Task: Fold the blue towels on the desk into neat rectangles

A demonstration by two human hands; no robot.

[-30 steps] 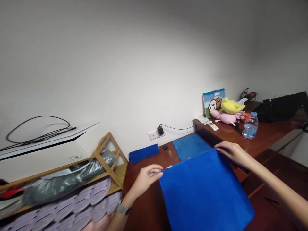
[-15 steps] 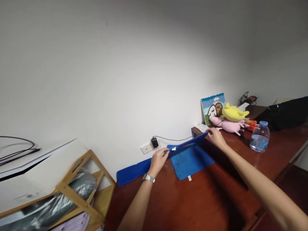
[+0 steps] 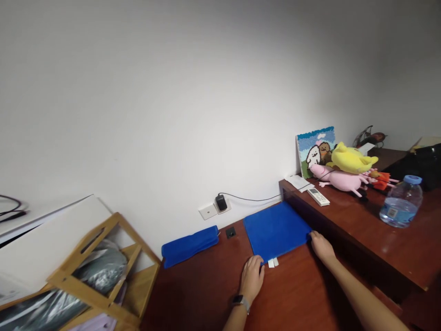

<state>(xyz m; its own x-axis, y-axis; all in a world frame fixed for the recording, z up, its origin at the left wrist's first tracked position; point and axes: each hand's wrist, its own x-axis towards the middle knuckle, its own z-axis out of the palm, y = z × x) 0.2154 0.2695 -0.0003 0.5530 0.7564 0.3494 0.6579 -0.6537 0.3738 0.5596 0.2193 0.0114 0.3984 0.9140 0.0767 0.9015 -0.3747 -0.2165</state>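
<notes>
A blue cloth [image 3: 277,230] lies flat, doubled over, on the brown wooden tabletop [image 3: 292,289], with two white tags at its near edge. My left hand [image 3: 252,277], with a watch on the wrist, is closed at the cloth's near left corner. At the near right corner my right hand [image 3: 322,248] pinches the edge. The exact fingertip grip is partly hidden on both hands. To the left, a rolled or folded blue cloth [image 3: 189,246] rests along the wall.
A raised desk [image 3: 365,230] on the right holds a water bottle [image 3: 401,202], a remote control [image 3: 319,196], plush toys [image 3: 344,177] and a picture [image 3: 315,149]. A black charger [image 3: 221,202] is plugged into the wall. A wooden rack [image 3: 113,262] stands at left.
The upper layer of the cloth, held up before, has come down toward me onto the lower layer. Both hands moved nearer and lower with its corners. The view shifted slightly.
</notes>
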